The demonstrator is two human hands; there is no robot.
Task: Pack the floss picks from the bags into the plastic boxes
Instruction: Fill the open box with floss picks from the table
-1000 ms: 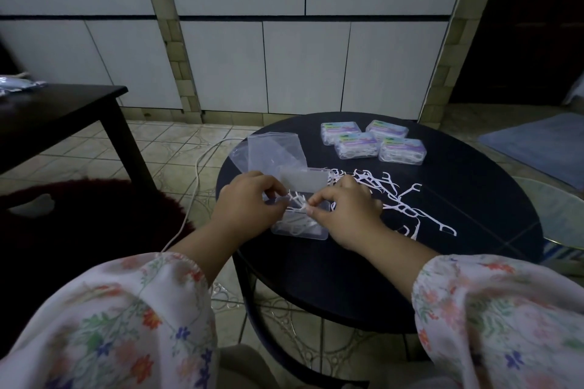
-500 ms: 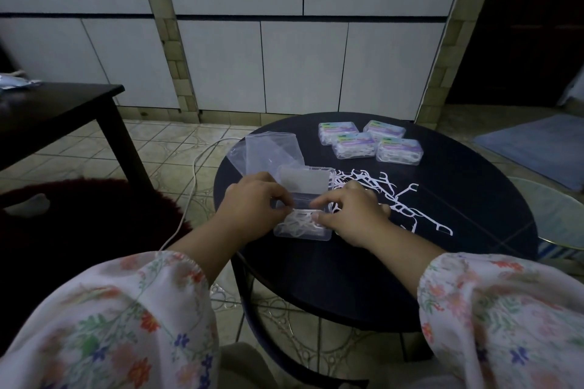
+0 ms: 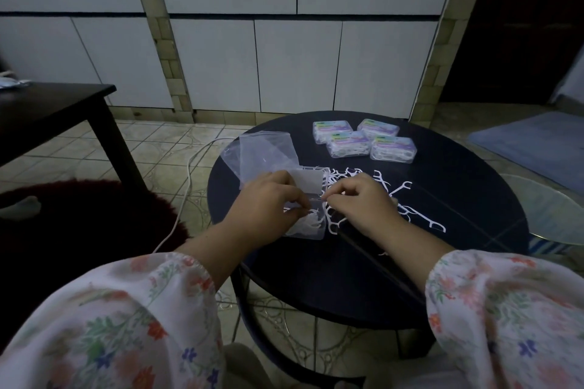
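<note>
The left hand (image 3: 268, 205) pinches floss picks over the open plastic box (image 3: 308, 218) on the round table (image 3: 474, 262). The right hand (image 3: 360, 208) pinches one pick beside it. Loose floss picks (image 3: 407, 199) lie just right; empty bags (image 3: 262, 151) lie behind.

Closed boxes (image 3: 364, 142) at the far side of my table: four
Open box (image 3: 308, 224) under my fingers: one
Empty bags (image 3: 265, 156): two, overlapping
Loose floss picks (image 3: 407, 196): too tangled for me to count
My hands: two
</note>
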